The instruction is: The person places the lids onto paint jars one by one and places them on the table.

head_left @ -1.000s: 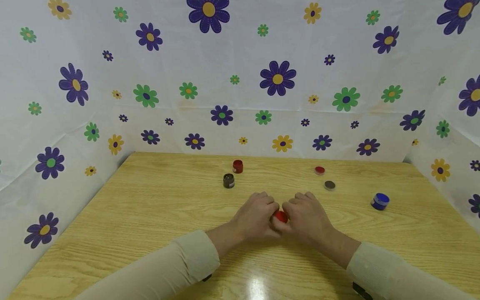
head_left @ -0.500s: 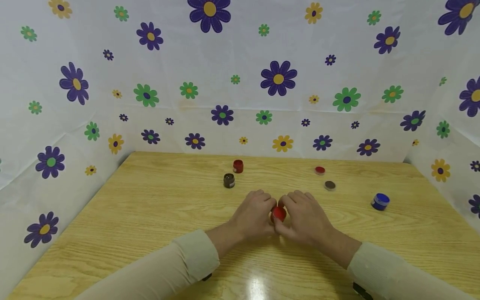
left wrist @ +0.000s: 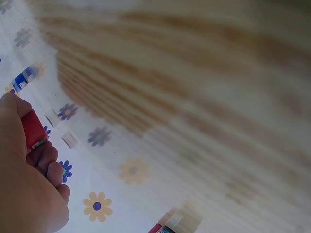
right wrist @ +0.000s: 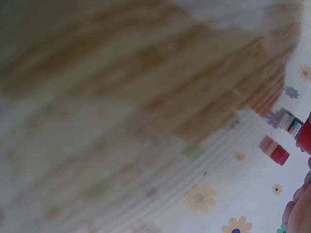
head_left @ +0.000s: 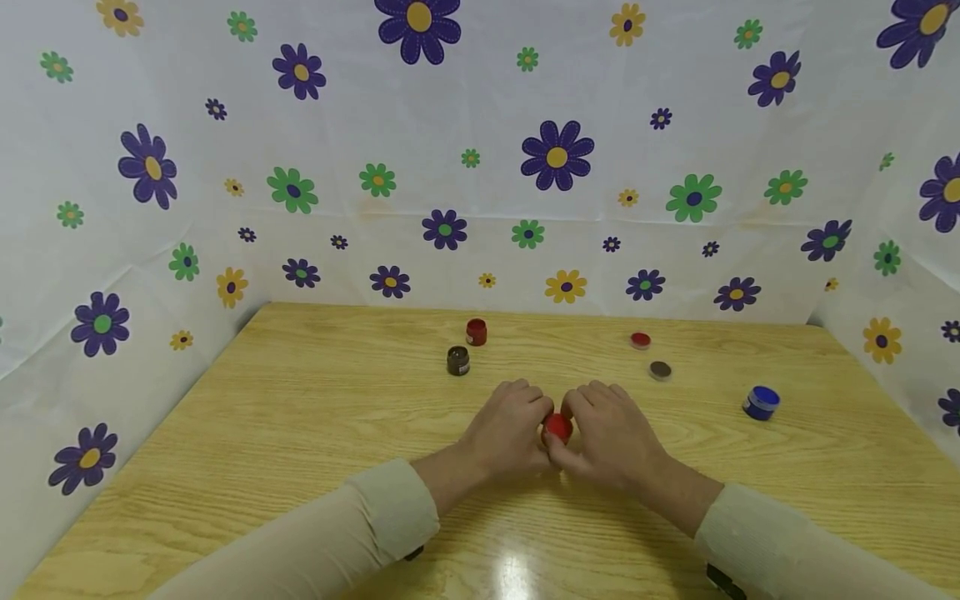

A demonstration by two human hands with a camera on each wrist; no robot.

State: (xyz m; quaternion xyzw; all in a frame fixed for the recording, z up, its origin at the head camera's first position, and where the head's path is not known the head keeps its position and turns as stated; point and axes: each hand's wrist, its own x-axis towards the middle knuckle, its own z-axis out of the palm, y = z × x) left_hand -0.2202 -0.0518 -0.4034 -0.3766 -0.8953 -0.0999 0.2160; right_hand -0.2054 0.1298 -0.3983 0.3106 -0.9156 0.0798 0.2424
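Note:
In the head view, a small red paint jar (head_left: 557,427) is held between both hands over the middle of the table. My left hand (head_left: 504,431) grips it from the left. From the other side my right hand (head_left: 613,435) curls its fingers around it, the thumb lying against the jar's near side by its red top. The left wrist view shows the jar's red side (left wrist: 34,129) between thumb and fingers, with a bit of label. Only a red edge of the jar (right wrist: 305,138) enters the right wrist view.
On the wooden table (head_left: 315,433), an open dark red jar (head_left: 476,333) and an open brown jar (head_left: 458,362) stand back left. A red lid (head_left: 640,341) and a brown lid (head_left: 660,371) lie back right, with a blue paint jar (head_left: 761,403) farther right. Flowered cloth (head_left: 465,108) surrounds the back and sides.
The hands and the red jar have shifted slightly left. The right thumb has moved, and more of the jar's red top shows. During the last half second almost nothing moves.

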